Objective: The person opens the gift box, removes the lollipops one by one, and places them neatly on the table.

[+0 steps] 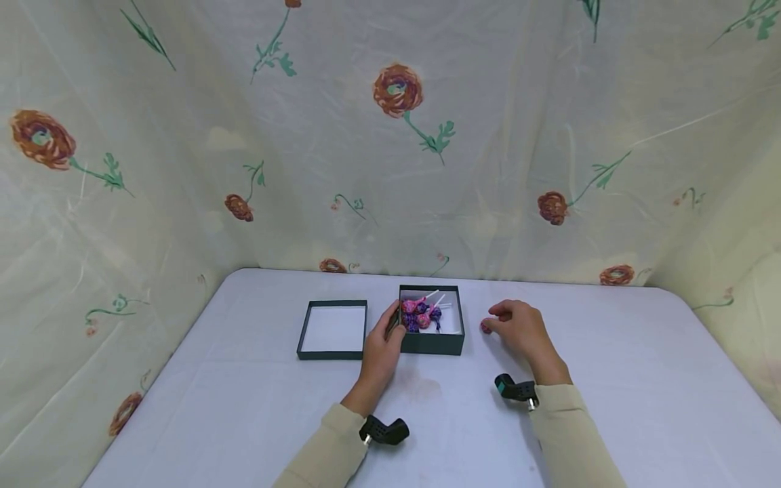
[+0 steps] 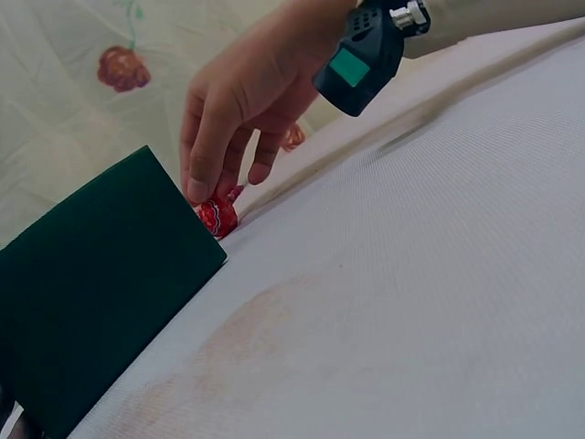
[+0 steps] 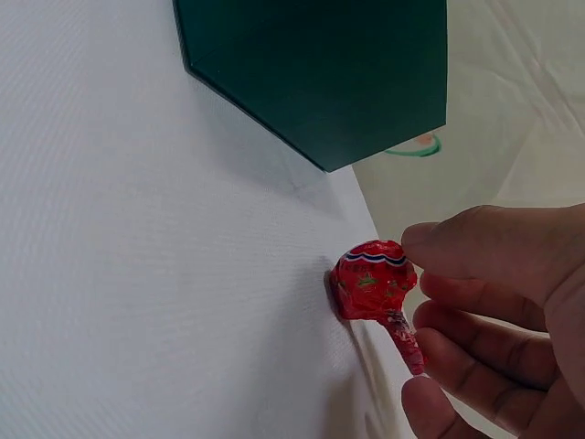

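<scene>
Red-wrapped, one lollipop (image 3: 370, 282) sits at the tips of the right hand (image 1: 521, 329), whose thumb and curled fingers seem to pinch it lightly, to the right of the green box (image 1: 432, 344). Picking it up looks like the present step; the next move calls for lifting it over the box's right wall. The left hand (image 1: 382, 347) grips the box's left side; more lollipops (image 1: 424, 319) lie inside it, the lid (image 1: 332, 355) left of it.
</scene>
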{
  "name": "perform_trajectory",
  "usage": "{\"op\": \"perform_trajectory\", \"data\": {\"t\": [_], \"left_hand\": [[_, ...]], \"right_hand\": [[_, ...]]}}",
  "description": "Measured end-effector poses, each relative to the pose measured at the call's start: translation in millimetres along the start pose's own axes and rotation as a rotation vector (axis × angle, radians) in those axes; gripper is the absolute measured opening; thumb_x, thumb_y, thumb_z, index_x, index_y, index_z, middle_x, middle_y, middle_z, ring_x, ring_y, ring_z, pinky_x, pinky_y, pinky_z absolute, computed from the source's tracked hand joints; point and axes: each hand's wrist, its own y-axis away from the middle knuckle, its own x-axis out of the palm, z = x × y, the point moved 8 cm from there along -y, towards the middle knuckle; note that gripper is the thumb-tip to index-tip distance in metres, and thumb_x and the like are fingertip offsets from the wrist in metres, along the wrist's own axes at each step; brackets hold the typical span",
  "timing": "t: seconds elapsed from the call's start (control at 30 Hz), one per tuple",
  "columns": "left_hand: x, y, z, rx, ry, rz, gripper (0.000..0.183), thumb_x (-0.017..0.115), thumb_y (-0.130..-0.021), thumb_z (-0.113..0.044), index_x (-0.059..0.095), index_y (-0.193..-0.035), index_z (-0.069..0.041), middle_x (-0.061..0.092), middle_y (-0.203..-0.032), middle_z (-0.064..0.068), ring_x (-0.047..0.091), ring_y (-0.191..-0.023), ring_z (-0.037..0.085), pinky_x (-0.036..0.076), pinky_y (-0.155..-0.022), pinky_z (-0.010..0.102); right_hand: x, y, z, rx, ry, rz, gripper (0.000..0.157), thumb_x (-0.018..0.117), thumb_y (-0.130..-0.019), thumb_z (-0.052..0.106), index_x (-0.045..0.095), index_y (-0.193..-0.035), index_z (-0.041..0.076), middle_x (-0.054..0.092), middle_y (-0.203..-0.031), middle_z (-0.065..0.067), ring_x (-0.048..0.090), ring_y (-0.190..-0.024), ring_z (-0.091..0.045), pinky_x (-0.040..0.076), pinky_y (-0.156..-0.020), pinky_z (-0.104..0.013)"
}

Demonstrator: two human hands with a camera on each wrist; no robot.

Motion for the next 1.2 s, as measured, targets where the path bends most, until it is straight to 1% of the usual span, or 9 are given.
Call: {"op": "perform_trajectory", "data": {"t": [0.27, 0.47, 0.63, 0.97, 1.2], "left_hand": [[0.8, 0.1, 0.8, -0.009, 0.008, 0.007, 0.050, 0.050, -0.094, -0.019, 0.047, -0.143, -0.029, 0.041, -0.150, 0.001, 0.035, -0.139, 0.022, 0.032, -0.112, 0.040], [0.1, 0.6, -0.8, -0.004, -0.001, 0.001, 0.050, 0.051, -0.094, -0.018, 0.047, -0.143, -0.031, 0.041, -0.150, 0.001, 0.036, -0.139, 0.022, 0.032, -0.112, 0.041], [0.4, 1.2, -1.2, -0.008, 0.012, 0.002, 0.050, 0.050, -0.095, -0.018, 0.047, -0.143, -0.030, 0.041, -0.150, 0.002, 0.035, -0.139, 0.023, 0.032, -0.112, 0.041], [0.4, 0.8, 0.9, -0.015, -0.003, -0.002, 0.049, 0.051, -0.095, -0.019, 0.047, -0.143, -0.030, 0.041, -0.150, 0.002, 0.036, -0.138, 0.024, 0.032, -0.112, 0.042], [0.2, 0.4, 0.8, -0.011, 0.008, -0.004, 0.050, 0.051, -0.095, -0.018, 0.048, -0.143, -0.029, 0.041, -0.150, 0.003, 0.036, -0.138, 0.023, 0.032, -0.112, 0.041]], "right_hand": [[-1.8, 1.0, 2.1, 0.018, 0.005, -0.004, 0.032, 0.069, -0.088, 0.023, 0.066, -0.113, 0.002, 0.062, -0.109, -0.017, 0.053, -0.101, -0.032, 0.048, -0.087, -0.046], [-4.2, 3.1, 4.0, 0.018, 0.001, 0.001, 0.034, 0.068, -0.089, 0.022, 0.065, -0.115, 0.001, 0.063, -0.109, -0.017, 0.053, -0.102, -0.032, 0.048, -0.088, -0.046], [-7.5, 4.7, 5.9, 0.009, 0.004, -0.007, 0.034, 0.067, -0.090, 0.022, 0.065, -0.116, 0.001, 0.063, -0.108, -0.017, 0.052, -0.101, -0.032, 0.049, -0.087, -0.045], [-15.8, 8.8, 15.2, -0.043, -0.010, -0.035, 0.035, 0.065, -0.091, 0.024, 0.064, -0.118, 0.002, 0.061, -0.110, -0.017, 0.052, -0.103, -0.032, 0.051, -0.085, -0.046], [-19.5, 11.8, 37.1, -0.121, -0.023, -0.066, 0.037, 0.068, -0.090, 0.025, 0.063, -0.119, 0.003, 0.062, -0.112, -0.017, 0.054, -0.106, -0.034, 0.053, -0.084, -0.046]]}}
